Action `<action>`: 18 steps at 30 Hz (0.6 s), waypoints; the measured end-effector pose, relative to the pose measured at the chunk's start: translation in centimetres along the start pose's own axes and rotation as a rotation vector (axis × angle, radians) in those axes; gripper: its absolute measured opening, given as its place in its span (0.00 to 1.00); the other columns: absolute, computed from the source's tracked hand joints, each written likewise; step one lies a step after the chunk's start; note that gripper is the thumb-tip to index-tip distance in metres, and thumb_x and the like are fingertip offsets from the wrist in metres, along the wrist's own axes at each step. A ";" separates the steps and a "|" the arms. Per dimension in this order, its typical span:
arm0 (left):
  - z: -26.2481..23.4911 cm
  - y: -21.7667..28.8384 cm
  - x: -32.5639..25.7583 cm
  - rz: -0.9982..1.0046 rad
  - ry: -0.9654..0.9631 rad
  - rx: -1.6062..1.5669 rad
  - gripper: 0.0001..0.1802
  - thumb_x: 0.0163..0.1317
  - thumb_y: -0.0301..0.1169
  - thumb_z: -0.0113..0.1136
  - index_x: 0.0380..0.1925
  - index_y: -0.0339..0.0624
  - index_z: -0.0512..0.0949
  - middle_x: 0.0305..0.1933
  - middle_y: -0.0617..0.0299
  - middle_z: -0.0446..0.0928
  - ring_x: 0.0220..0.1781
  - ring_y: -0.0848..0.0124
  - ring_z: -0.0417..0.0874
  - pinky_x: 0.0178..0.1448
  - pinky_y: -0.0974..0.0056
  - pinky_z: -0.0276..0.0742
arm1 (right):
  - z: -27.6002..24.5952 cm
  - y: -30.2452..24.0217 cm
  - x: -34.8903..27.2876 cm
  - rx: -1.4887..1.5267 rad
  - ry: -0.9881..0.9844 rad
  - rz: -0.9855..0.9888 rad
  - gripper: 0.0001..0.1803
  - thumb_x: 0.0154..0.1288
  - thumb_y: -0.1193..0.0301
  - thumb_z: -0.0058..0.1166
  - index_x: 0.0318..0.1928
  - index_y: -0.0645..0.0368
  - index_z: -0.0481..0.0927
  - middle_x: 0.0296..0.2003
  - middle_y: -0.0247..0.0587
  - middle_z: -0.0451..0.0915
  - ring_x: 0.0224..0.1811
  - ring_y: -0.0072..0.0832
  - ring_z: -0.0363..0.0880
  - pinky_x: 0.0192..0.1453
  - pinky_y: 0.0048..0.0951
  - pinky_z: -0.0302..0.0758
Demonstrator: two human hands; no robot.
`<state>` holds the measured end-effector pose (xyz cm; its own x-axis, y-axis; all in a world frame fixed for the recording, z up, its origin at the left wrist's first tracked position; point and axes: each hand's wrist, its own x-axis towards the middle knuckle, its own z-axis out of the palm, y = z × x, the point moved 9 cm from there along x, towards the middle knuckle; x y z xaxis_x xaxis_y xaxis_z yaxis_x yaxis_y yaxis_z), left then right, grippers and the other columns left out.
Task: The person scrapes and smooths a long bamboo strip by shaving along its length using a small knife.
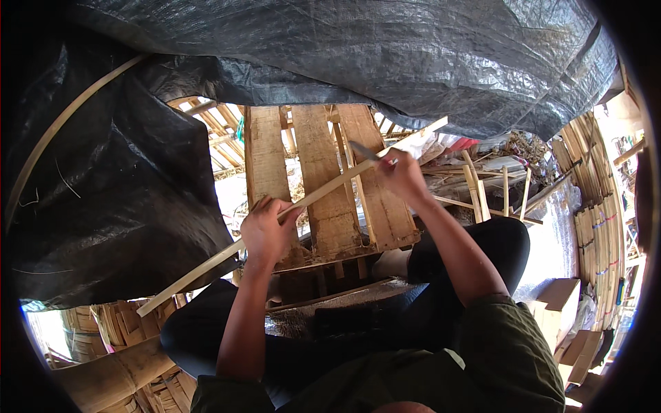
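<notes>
A long, pale bamboo strip slants across in front of me, from low on the left up to the far right. Around its middle my left hand is closed. My right hand grips a knife further up the strip; the handle is hidden by the fingers. The grey knife blade points up and left, lying across or just above the strip; contact cannot be made out. Below the strip is a bench of worn wooden boards, with gaps between them.
A dark tarp hangs over the far side, and more dark sheeting covers the left. Several thin bamboo pieces stick up at the right. A cardboard box sits near a bamboo slat wall. My bent legs flank the bench's near end.
</notes>
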<state>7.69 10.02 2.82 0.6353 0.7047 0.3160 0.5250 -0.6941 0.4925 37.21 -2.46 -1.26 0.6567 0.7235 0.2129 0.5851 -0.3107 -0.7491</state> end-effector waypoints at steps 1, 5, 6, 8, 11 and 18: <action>0.1 0.0 0.0 0.002 0.001 0.001 0.13 0.56 0.42 0.74 0.28 0.48 0.82 0.31 0.64 0.80 0.36 0.59 0.84 0.36 0.56 0.77 | -1.3 1.0 0.8 -0.097 0.026 0.053 0.08 0.64 0.72 0.63 0.35 0.66 0.81 0.22 0.54 0.82 0.24 0.42 0.83 0.32 0.40 0.78; -0.1 0.0 -0.4 0.039 0.042 0.024 0.13 0.55 0.41 0.75 0.27 0.47 0.81 0.29 0.64 0.79 0.34 0.61 0.84 0.35 0.58 0.76 | -2.9 0.2 1.2 -0.186 0.028 0.096 0.08 0.62 0.72 0.62 0.33 0.66 0.82 0.26 0.60 0.83 0.31 0.54 0.85 0.36 0.44 0.79; 0.0 -0.1 -0.4 0.032 0.026 0.012 0.13 0.56 0.41 0.74 0.27 0.47 0.80 0.30 0.64 0.79 0.36 0.60 0.84 0.35 0.56 0.77 | -2.9 0.3 1.2 -0.177 0.023 0.110 0.09 0.62 0.71 0.63 0.33 0.66 0.82 0.26 0.59 0.83 0.30 0.54 0.85 0.35 0.42 0.79; 0.0 -0.1 -0.4 0.019 0.019 0.012 0.13 0.56 0.40 0.74 0.27 0.47 0.80 0.30 0.64 0.80 0.35 0.60 0.84 0.35 0.57 0.77 | -4.6 1.6 1.7 -0.116 0.059 0.139 0.09 0.61 0.72 0.64 0.33 0.67 0.81 0.25 0.59 0.82 0.29 0.54 0.84 0.34 0.41 0.78; 0.2 0.3 -0.1 0.021 0.008 0.004 0.13 0.56 0.40 0.74 0.27 0.47 0.80 0.31 0.65 0.80 0.35 0.61 0.84 0.35 0.57 0.77 | -4.9 3.1 1.3 -0.138 0.140 0.075 0.08 0.61 0.73 0.64 0.33 0.66 0.80 0.24 0.59 0.81 0.28 0.55 0.83 0.33 0.42 0.77; 0.0 -0.3 -0.2 0.009 0.005 0.033 0.13 0.56 0.41 0.74 0.28 0.48 0.81 0.30 0.65 0.80 0.35 0.61 0.84 0.35 0.57 0.77 | -4.1 2.4 1.0 -0.187 0.145 0.034 0.10 0.61 0.73 0.65 0.32 0.65 0.78 0.24 0.59 0.81 0.30 0.55 0.84 0.35 0.44 0.77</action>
<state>7.43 10.12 2.61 0.6371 0.6993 0.3242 0.5382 -0.7046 0.4624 41.25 -4.98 -0.33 0.7315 0.6182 0.2875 0.6302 -0.4521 -0.6313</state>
